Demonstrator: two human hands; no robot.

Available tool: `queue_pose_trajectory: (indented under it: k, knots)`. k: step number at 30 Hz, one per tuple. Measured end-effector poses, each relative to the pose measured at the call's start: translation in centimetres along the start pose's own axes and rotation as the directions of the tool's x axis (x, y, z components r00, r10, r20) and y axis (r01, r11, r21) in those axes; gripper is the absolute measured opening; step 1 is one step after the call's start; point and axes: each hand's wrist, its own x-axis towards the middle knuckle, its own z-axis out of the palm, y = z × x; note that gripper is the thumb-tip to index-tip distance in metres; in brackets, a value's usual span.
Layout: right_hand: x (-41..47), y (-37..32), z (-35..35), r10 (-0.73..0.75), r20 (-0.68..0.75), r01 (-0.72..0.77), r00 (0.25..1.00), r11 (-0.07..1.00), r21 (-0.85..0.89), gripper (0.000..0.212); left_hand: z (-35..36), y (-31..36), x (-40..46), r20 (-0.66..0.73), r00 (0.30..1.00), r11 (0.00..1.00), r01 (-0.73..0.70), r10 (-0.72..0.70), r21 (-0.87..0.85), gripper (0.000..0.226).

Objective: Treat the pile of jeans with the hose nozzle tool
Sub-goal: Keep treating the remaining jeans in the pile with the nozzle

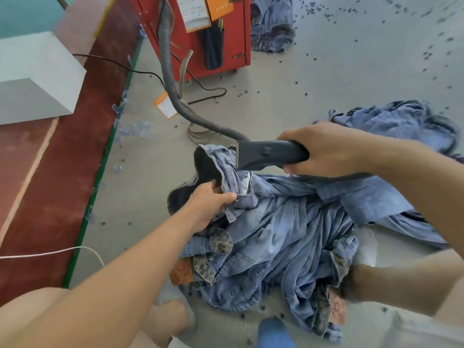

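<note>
A pile of light blue jeans (281, 237) lies on the grey floor in front of me. My left hand (209, 204) grips the waistband of the top pair and holds its opening up. My right hand (324, 146) grips the black handle of the hose nozzle tool (266, 154). The nozzle's flat front end points left and sits against the raised denim opening. A grey ribbed hose (173, 94) runs from the tool back to a red machine.
The red machine (200, 38) stands at the back with cables (208, 92) on the floor beside it. More jeans lie at the right (406, 121) and far back (271, 26). A white block (35, 76) sits on a dark red platform (62, 172) at left. Small dark bits scatter the floor.
</note>
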Motion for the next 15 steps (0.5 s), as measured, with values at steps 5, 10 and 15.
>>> queue_pose_trajectory:
  k: [5,10,15]
  knots:
    - [0.1,0.1,0.7,-0.012,0.086,0.014,0.996,1.000,-0.025,0.026,-1.3,-1.8,0.7,-0.095,0.985,0.983,0.151,-0.141,0.104,0.046]
    - [0.8,0.8,1.5,0.028,0.127,-0.014,0.992,0.994,-0.111,0.028,-2.2,0.1,0.5,0.004,0.999,0.965,0.053,-0.053,-0.257,0.043]
    - [1.5,0.1,2.2,0.041,0.126,-0.024,0.991,0.990,-0.139,0.021,-1.9,1.8,-0.6,0.077,0.995,0.932,-0.028,0.060,-0.362,0.053]
